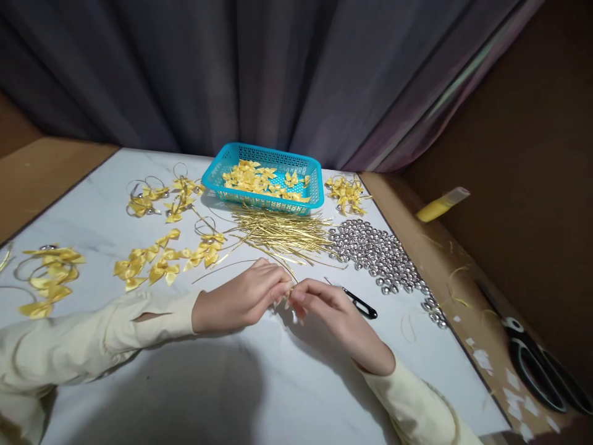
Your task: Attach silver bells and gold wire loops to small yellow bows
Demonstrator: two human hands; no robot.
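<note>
Meeting fingertip to fingertip at the centre of the white table (259, 383), the left hand (241, 301) and the right hand (333, 315) pinch one thin gold cord (241, 264) between them; the fingers of both are closed together on it at the point where they touch, and whatever small piece sits inside the pinch is too hidden to tell. The free length of the cord trails off toward 10 o'clock from the hands. Both wrists wear cream sleeves (92, 337).

Item, at 3 o'clock, just beside the right hand: black-handled tool (359, 303), lying flat on the table.

Item, at 5 o'clock, well apart on the brown surface at the table's edge: black scissors (532, 364), among white paper scraps.

Item, at 9 to 10 o'clock: loose yellow ribbon bows (148, 262), scattered near the left hand; farther out near the left edge, more bows (49, 275) fitted with gold loops.

Item, at 12 o'clock, near: heap of gold cords (282, 233), cut lengths lying roughly parallel.

Item, at 1 to 2 o'clock: silver beads (375, 250), a dense patch that thins toward the table edge.

Item, at 12 o'clock, beyond the heap: turquoise basket (222, 170), holding yellow bows; a further cluster of looped bows (160, 198) lies at 11 o'clock, another (346, 191) just right of the basket.

Item, at 2 o'clock, far: yellow tube (440, 206), lying tilted on the brown surface.
</note>
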